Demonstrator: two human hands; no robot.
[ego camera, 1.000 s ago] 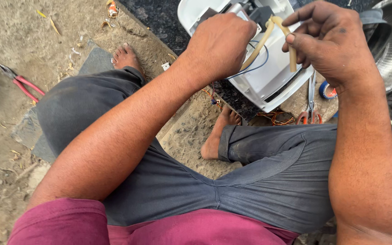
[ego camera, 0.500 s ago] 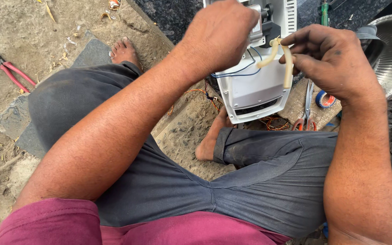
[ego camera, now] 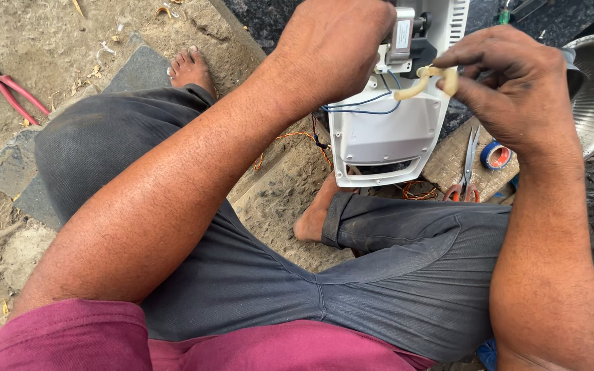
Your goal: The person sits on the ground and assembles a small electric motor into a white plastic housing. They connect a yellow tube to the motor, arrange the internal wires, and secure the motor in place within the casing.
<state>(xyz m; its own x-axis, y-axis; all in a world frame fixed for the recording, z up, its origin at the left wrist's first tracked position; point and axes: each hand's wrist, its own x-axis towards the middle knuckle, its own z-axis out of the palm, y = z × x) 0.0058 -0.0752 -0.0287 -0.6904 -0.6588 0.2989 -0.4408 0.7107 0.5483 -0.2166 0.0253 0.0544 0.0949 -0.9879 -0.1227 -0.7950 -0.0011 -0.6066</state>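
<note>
We sit cross-legged on sandy ground with a white plastic appliance housing (ego camera: 386, 137) propped upright between our knees, its inner side facing us. Our left hand (ego camera: 335, 48) is curled over the top of the housing by the small grey motor (ego camera: 401, 34) and grips there, though what the fingers close on is hidden behind the knuckles. Our right hand (ego camera: 517, 89) is pinched shut on a short length of yellowish sleeving (ego camera: 429, 77), bent into a curve just beside the motor, above the blue wires (ego camera: 362, 106) that loop across the panel. To do this well, we judge that the left hand should keep the housing steady, and the right should hold the sleeving near its end so it stays controllable close to the wires. Scissors with orange handles (ego camera: 467, 168) and a roll of blue tape (ego camera: 496, 155) lie near on a block under our right forearm; red-handled pliers (ego camera: 5, 86) lie well apart on the left.
</note>
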